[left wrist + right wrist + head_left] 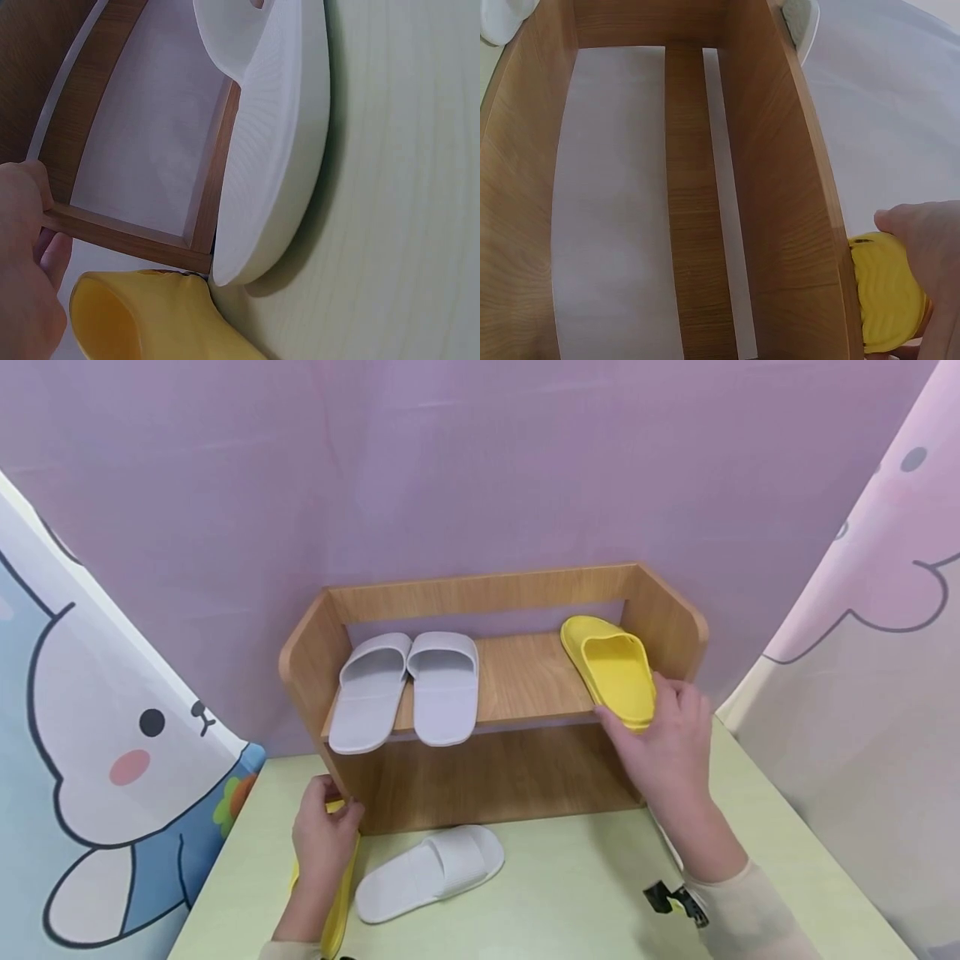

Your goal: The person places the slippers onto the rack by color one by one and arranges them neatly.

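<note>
A two-tier wooden shoe rack point(528, 672) stands against the backdrop. On the right end of its upper shelf lies a yellow slipper point(611, 668), toe to the back. My right hand point(671, 743) grips this slipper's heel end between thumb and fingers; the right wrist view shows the ridged yellow sole point(885, 296) at the shelf edge. My left hand point(324, 839) pinches the front edge of the rack's left side panel point(127, 236). Below that hand, partly hidden by it, another yellow slipper point(341, 902) is on the table.
Two white slippers point(371, 693) sit side by side at the upper shelf's left. One more white slipper point(431, 872) lies on the pale green table point(555, 877) before the rack. A thin white edge point(666, 839) shows beside my right forearm. Printed curtains point(150, 810) flank both sides.
</note>
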`<action>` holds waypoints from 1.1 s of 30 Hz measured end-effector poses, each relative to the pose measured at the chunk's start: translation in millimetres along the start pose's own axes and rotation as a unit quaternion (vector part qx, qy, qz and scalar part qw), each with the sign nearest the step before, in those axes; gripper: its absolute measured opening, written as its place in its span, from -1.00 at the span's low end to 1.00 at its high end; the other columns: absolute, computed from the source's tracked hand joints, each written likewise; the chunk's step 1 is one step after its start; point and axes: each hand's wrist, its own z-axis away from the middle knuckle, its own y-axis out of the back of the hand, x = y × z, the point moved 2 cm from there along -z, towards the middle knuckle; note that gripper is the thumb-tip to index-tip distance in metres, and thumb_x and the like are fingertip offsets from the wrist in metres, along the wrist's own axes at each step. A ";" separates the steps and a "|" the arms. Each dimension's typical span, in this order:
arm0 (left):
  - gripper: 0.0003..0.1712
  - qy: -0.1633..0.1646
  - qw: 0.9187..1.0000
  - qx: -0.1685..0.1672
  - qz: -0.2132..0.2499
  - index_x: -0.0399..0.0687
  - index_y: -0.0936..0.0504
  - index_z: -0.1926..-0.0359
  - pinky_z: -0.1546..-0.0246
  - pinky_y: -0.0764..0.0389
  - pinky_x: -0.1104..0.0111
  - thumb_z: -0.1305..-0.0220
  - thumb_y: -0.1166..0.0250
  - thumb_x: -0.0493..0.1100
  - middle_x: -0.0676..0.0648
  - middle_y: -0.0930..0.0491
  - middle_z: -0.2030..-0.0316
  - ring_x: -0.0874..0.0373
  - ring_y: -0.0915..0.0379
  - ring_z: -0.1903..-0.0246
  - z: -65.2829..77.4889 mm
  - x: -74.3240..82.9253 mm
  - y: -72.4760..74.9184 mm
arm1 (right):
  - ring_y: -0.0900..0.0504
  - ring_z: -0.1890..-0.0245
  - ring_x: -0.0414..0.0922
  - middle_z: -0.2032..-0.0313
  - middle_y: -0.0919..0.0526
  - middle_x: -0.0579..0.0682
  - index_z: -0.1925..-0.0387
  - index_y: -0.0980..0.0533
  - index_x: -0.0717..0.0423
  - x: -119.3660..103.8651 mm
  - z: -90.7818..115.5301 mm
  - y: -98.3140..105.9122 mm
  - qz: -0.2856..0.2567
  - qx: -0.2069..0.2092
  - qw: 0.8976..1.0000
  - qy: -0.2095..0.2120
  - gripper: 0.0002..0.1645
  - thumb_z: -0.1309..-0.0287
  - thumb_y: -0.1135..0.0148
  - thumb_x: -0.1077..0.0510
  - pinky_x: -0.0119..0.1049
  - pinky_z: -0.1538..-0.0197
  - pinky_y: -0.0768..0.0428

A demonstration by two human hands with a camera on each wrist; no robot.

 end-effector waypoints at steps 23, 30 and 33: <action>-0.56 0.005 1.000 -0.008 0.005 -0.17 -0.52 -0.18 -0.07 -0.81 -0.12 -0.36 -0.44 -0.40 -0.20 -0.65 -0.07 -0.18 -0.68 -0.13 1.0 1.9 1.5 | -0.32 -0.23 0.30 -0.19 -0.44 0.33 -0.49 -0.45 0.34 0.8 -2.6 -4.5 -0.014 0.021 0.999 0.019 0.10 -0.15 -0.70 -0.20 0.21 -0.14 -0.35; -0.55 0.005 1.000 -0.007 0.004 -0.17 -0.52 -0.19 -0.06 -0.81 -0.10 -0.35 -0.44 -0.40 -0.20 -0.65 -0.07 -0.18 -0.68 -0.13 1.0 2.8 2.2 | -0.32 -0.24 0.28 -0.21 -0.44 0.33 -0.49 -0.45 0.34 1.6 -0.9 -3.9 -0.013 0.022 0.999 0.019 0.09 -0.16 -0.69 -0.20 0.19 -0.13 -0.37; -0.55 0.006 1.000 -0.008 0.006 -0.18 -0.52 -0.19 -0.07 -0.81 -0.10 -0.34 -0.44 -0.41 -0.20 -0.65 -0.08 -0.19 -0.68 -0.14 1.0 3.9 2.8 | -0.33 -0.25 0.27 -0.20 -0.45 0.32 -0.48 -0.46 0.32 1.8 0.2 -1.1 -0.021 0.029 0.999 0.019 0.07 -0.15 -0.70 -0.20 0.17 -0.13 -0.38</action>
